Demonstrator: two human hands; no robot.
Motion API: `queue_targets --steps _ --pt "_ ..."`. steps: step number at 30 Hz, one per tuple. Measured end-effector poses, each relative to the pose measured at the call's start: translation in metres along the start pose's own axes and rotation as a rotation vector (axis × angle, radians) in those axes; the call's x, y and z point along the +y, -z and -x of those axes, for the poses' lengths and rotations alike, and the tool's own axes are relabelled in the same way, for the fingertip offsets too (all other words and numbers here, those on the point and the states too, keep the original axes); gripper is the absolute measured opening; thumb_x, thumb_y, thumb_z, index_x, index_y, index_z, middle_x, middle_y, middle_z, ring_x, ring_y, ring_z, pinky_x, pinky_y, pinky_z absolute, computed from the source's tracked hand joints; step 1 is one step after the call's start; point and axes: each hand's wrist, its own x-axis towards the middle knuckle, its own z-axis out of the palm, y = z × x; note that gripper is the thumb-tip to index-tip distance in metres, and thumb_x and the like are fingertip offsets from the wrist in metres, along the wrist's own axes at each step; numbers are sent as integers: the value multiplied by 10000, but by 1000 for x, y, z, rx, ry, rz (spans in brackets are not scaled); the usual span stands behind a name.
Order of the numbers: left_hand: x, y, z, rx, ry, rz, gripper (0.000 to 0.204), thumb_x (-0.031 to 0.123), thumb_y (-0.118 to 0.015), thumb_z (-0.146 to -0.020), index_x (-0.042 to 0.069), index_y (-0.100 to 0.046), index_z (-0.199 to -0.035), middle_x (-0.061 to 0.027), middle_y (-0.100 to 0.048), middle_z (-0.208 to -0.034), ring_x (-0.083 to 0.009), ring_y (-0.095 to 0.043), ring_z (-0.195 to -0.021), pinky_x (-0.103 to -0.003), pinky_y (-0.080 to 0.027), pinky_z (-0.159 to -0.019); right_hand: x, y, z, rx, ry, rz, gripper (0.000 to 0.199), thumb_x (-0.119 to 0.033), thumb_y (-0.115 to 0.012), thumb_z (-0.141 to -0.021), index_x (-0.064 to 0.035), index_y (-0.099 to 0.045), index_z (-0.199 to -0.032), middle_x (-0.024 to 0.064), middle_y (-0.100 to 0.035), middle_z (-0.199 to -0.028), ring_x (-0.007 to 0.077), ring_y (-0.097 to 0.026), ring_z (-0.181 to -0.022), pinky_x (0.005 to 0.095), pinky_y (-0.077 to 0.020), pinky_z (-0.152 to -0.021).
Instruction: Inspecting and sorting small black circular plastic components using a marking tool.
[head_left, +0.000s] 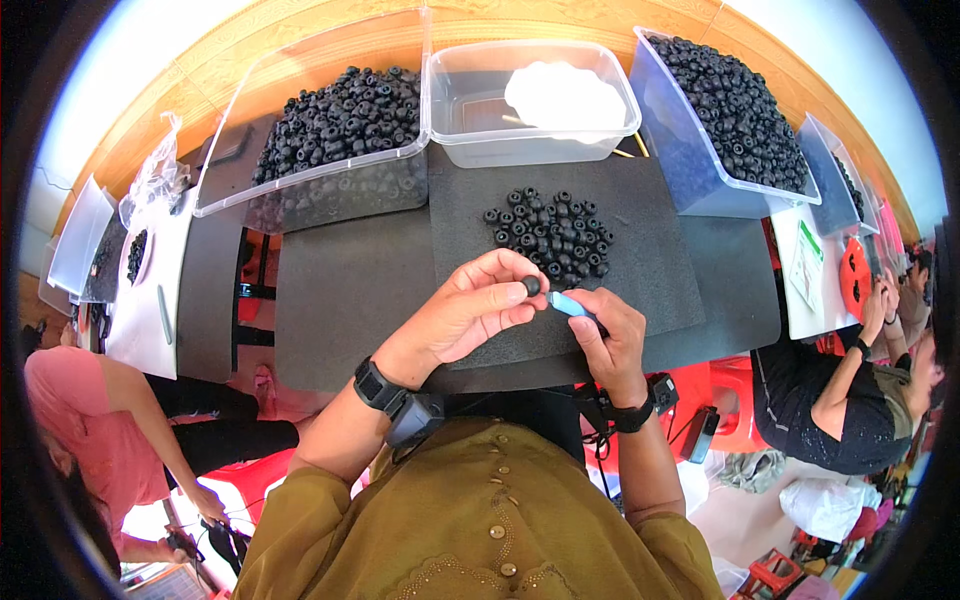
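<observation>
The left hand (470, 315) pinches a small black ring (531, 285) between thumb and fingers, above the near edge of the dark surface (350, 290). At its 3 o'clock, the right hand (612, 340) has its fingers closed on a light-blue tool (568, 303), tip just beside the ring. At 12 o'clock lies a loose pile of black rings (550, 235); beyond it, a clear tub (470, 110)

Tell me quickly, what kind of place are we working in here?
Most likely a small hand-assembly workshop. Clear plastic bins hold heaps of small black ring parts, a loose pile lies on the dark mat, and co-workers sit at adjoining tables.
</observation>
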Motion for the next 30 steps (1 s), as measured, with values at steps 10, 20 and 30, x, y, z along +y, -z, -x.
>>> queue_targets --steps 10,20,30 --pt "-4 5 1 -24 23 47 166 91 -620 -935 58 -560 -1086 -64 -610 -1044 -119 -614 -932 -231 -538 -813 -1 -1 -1 -23 46 33 195 -147 -690 -851 -39 -682 -1012 79 -552 -663 206 -513 -527 320 -398 -503" --pt "-9 9 -1 -68 -7 39 160 103 -636 -935 76 -564 -1075 -54 -600 -1055 -98 -591 -929 -226 -516 -822 -3 -1 -3 -31 57 71 200 -137 -705 -831 -46 -685 -1007 66 -544 -649 188 -488 -496 316 -380 -477" --pt "-11 12 -2 -58 -41 7 144 116 -646 -931 74 -562 -1040 -56 -606 -1042 -100 -582 -904 -225 -504 -806 -3 -2 -2 -15 45 103 192 -132 -711 -826 -51 -686 -999 67 -527 -640 194 -495 -505 319 -384 -480"
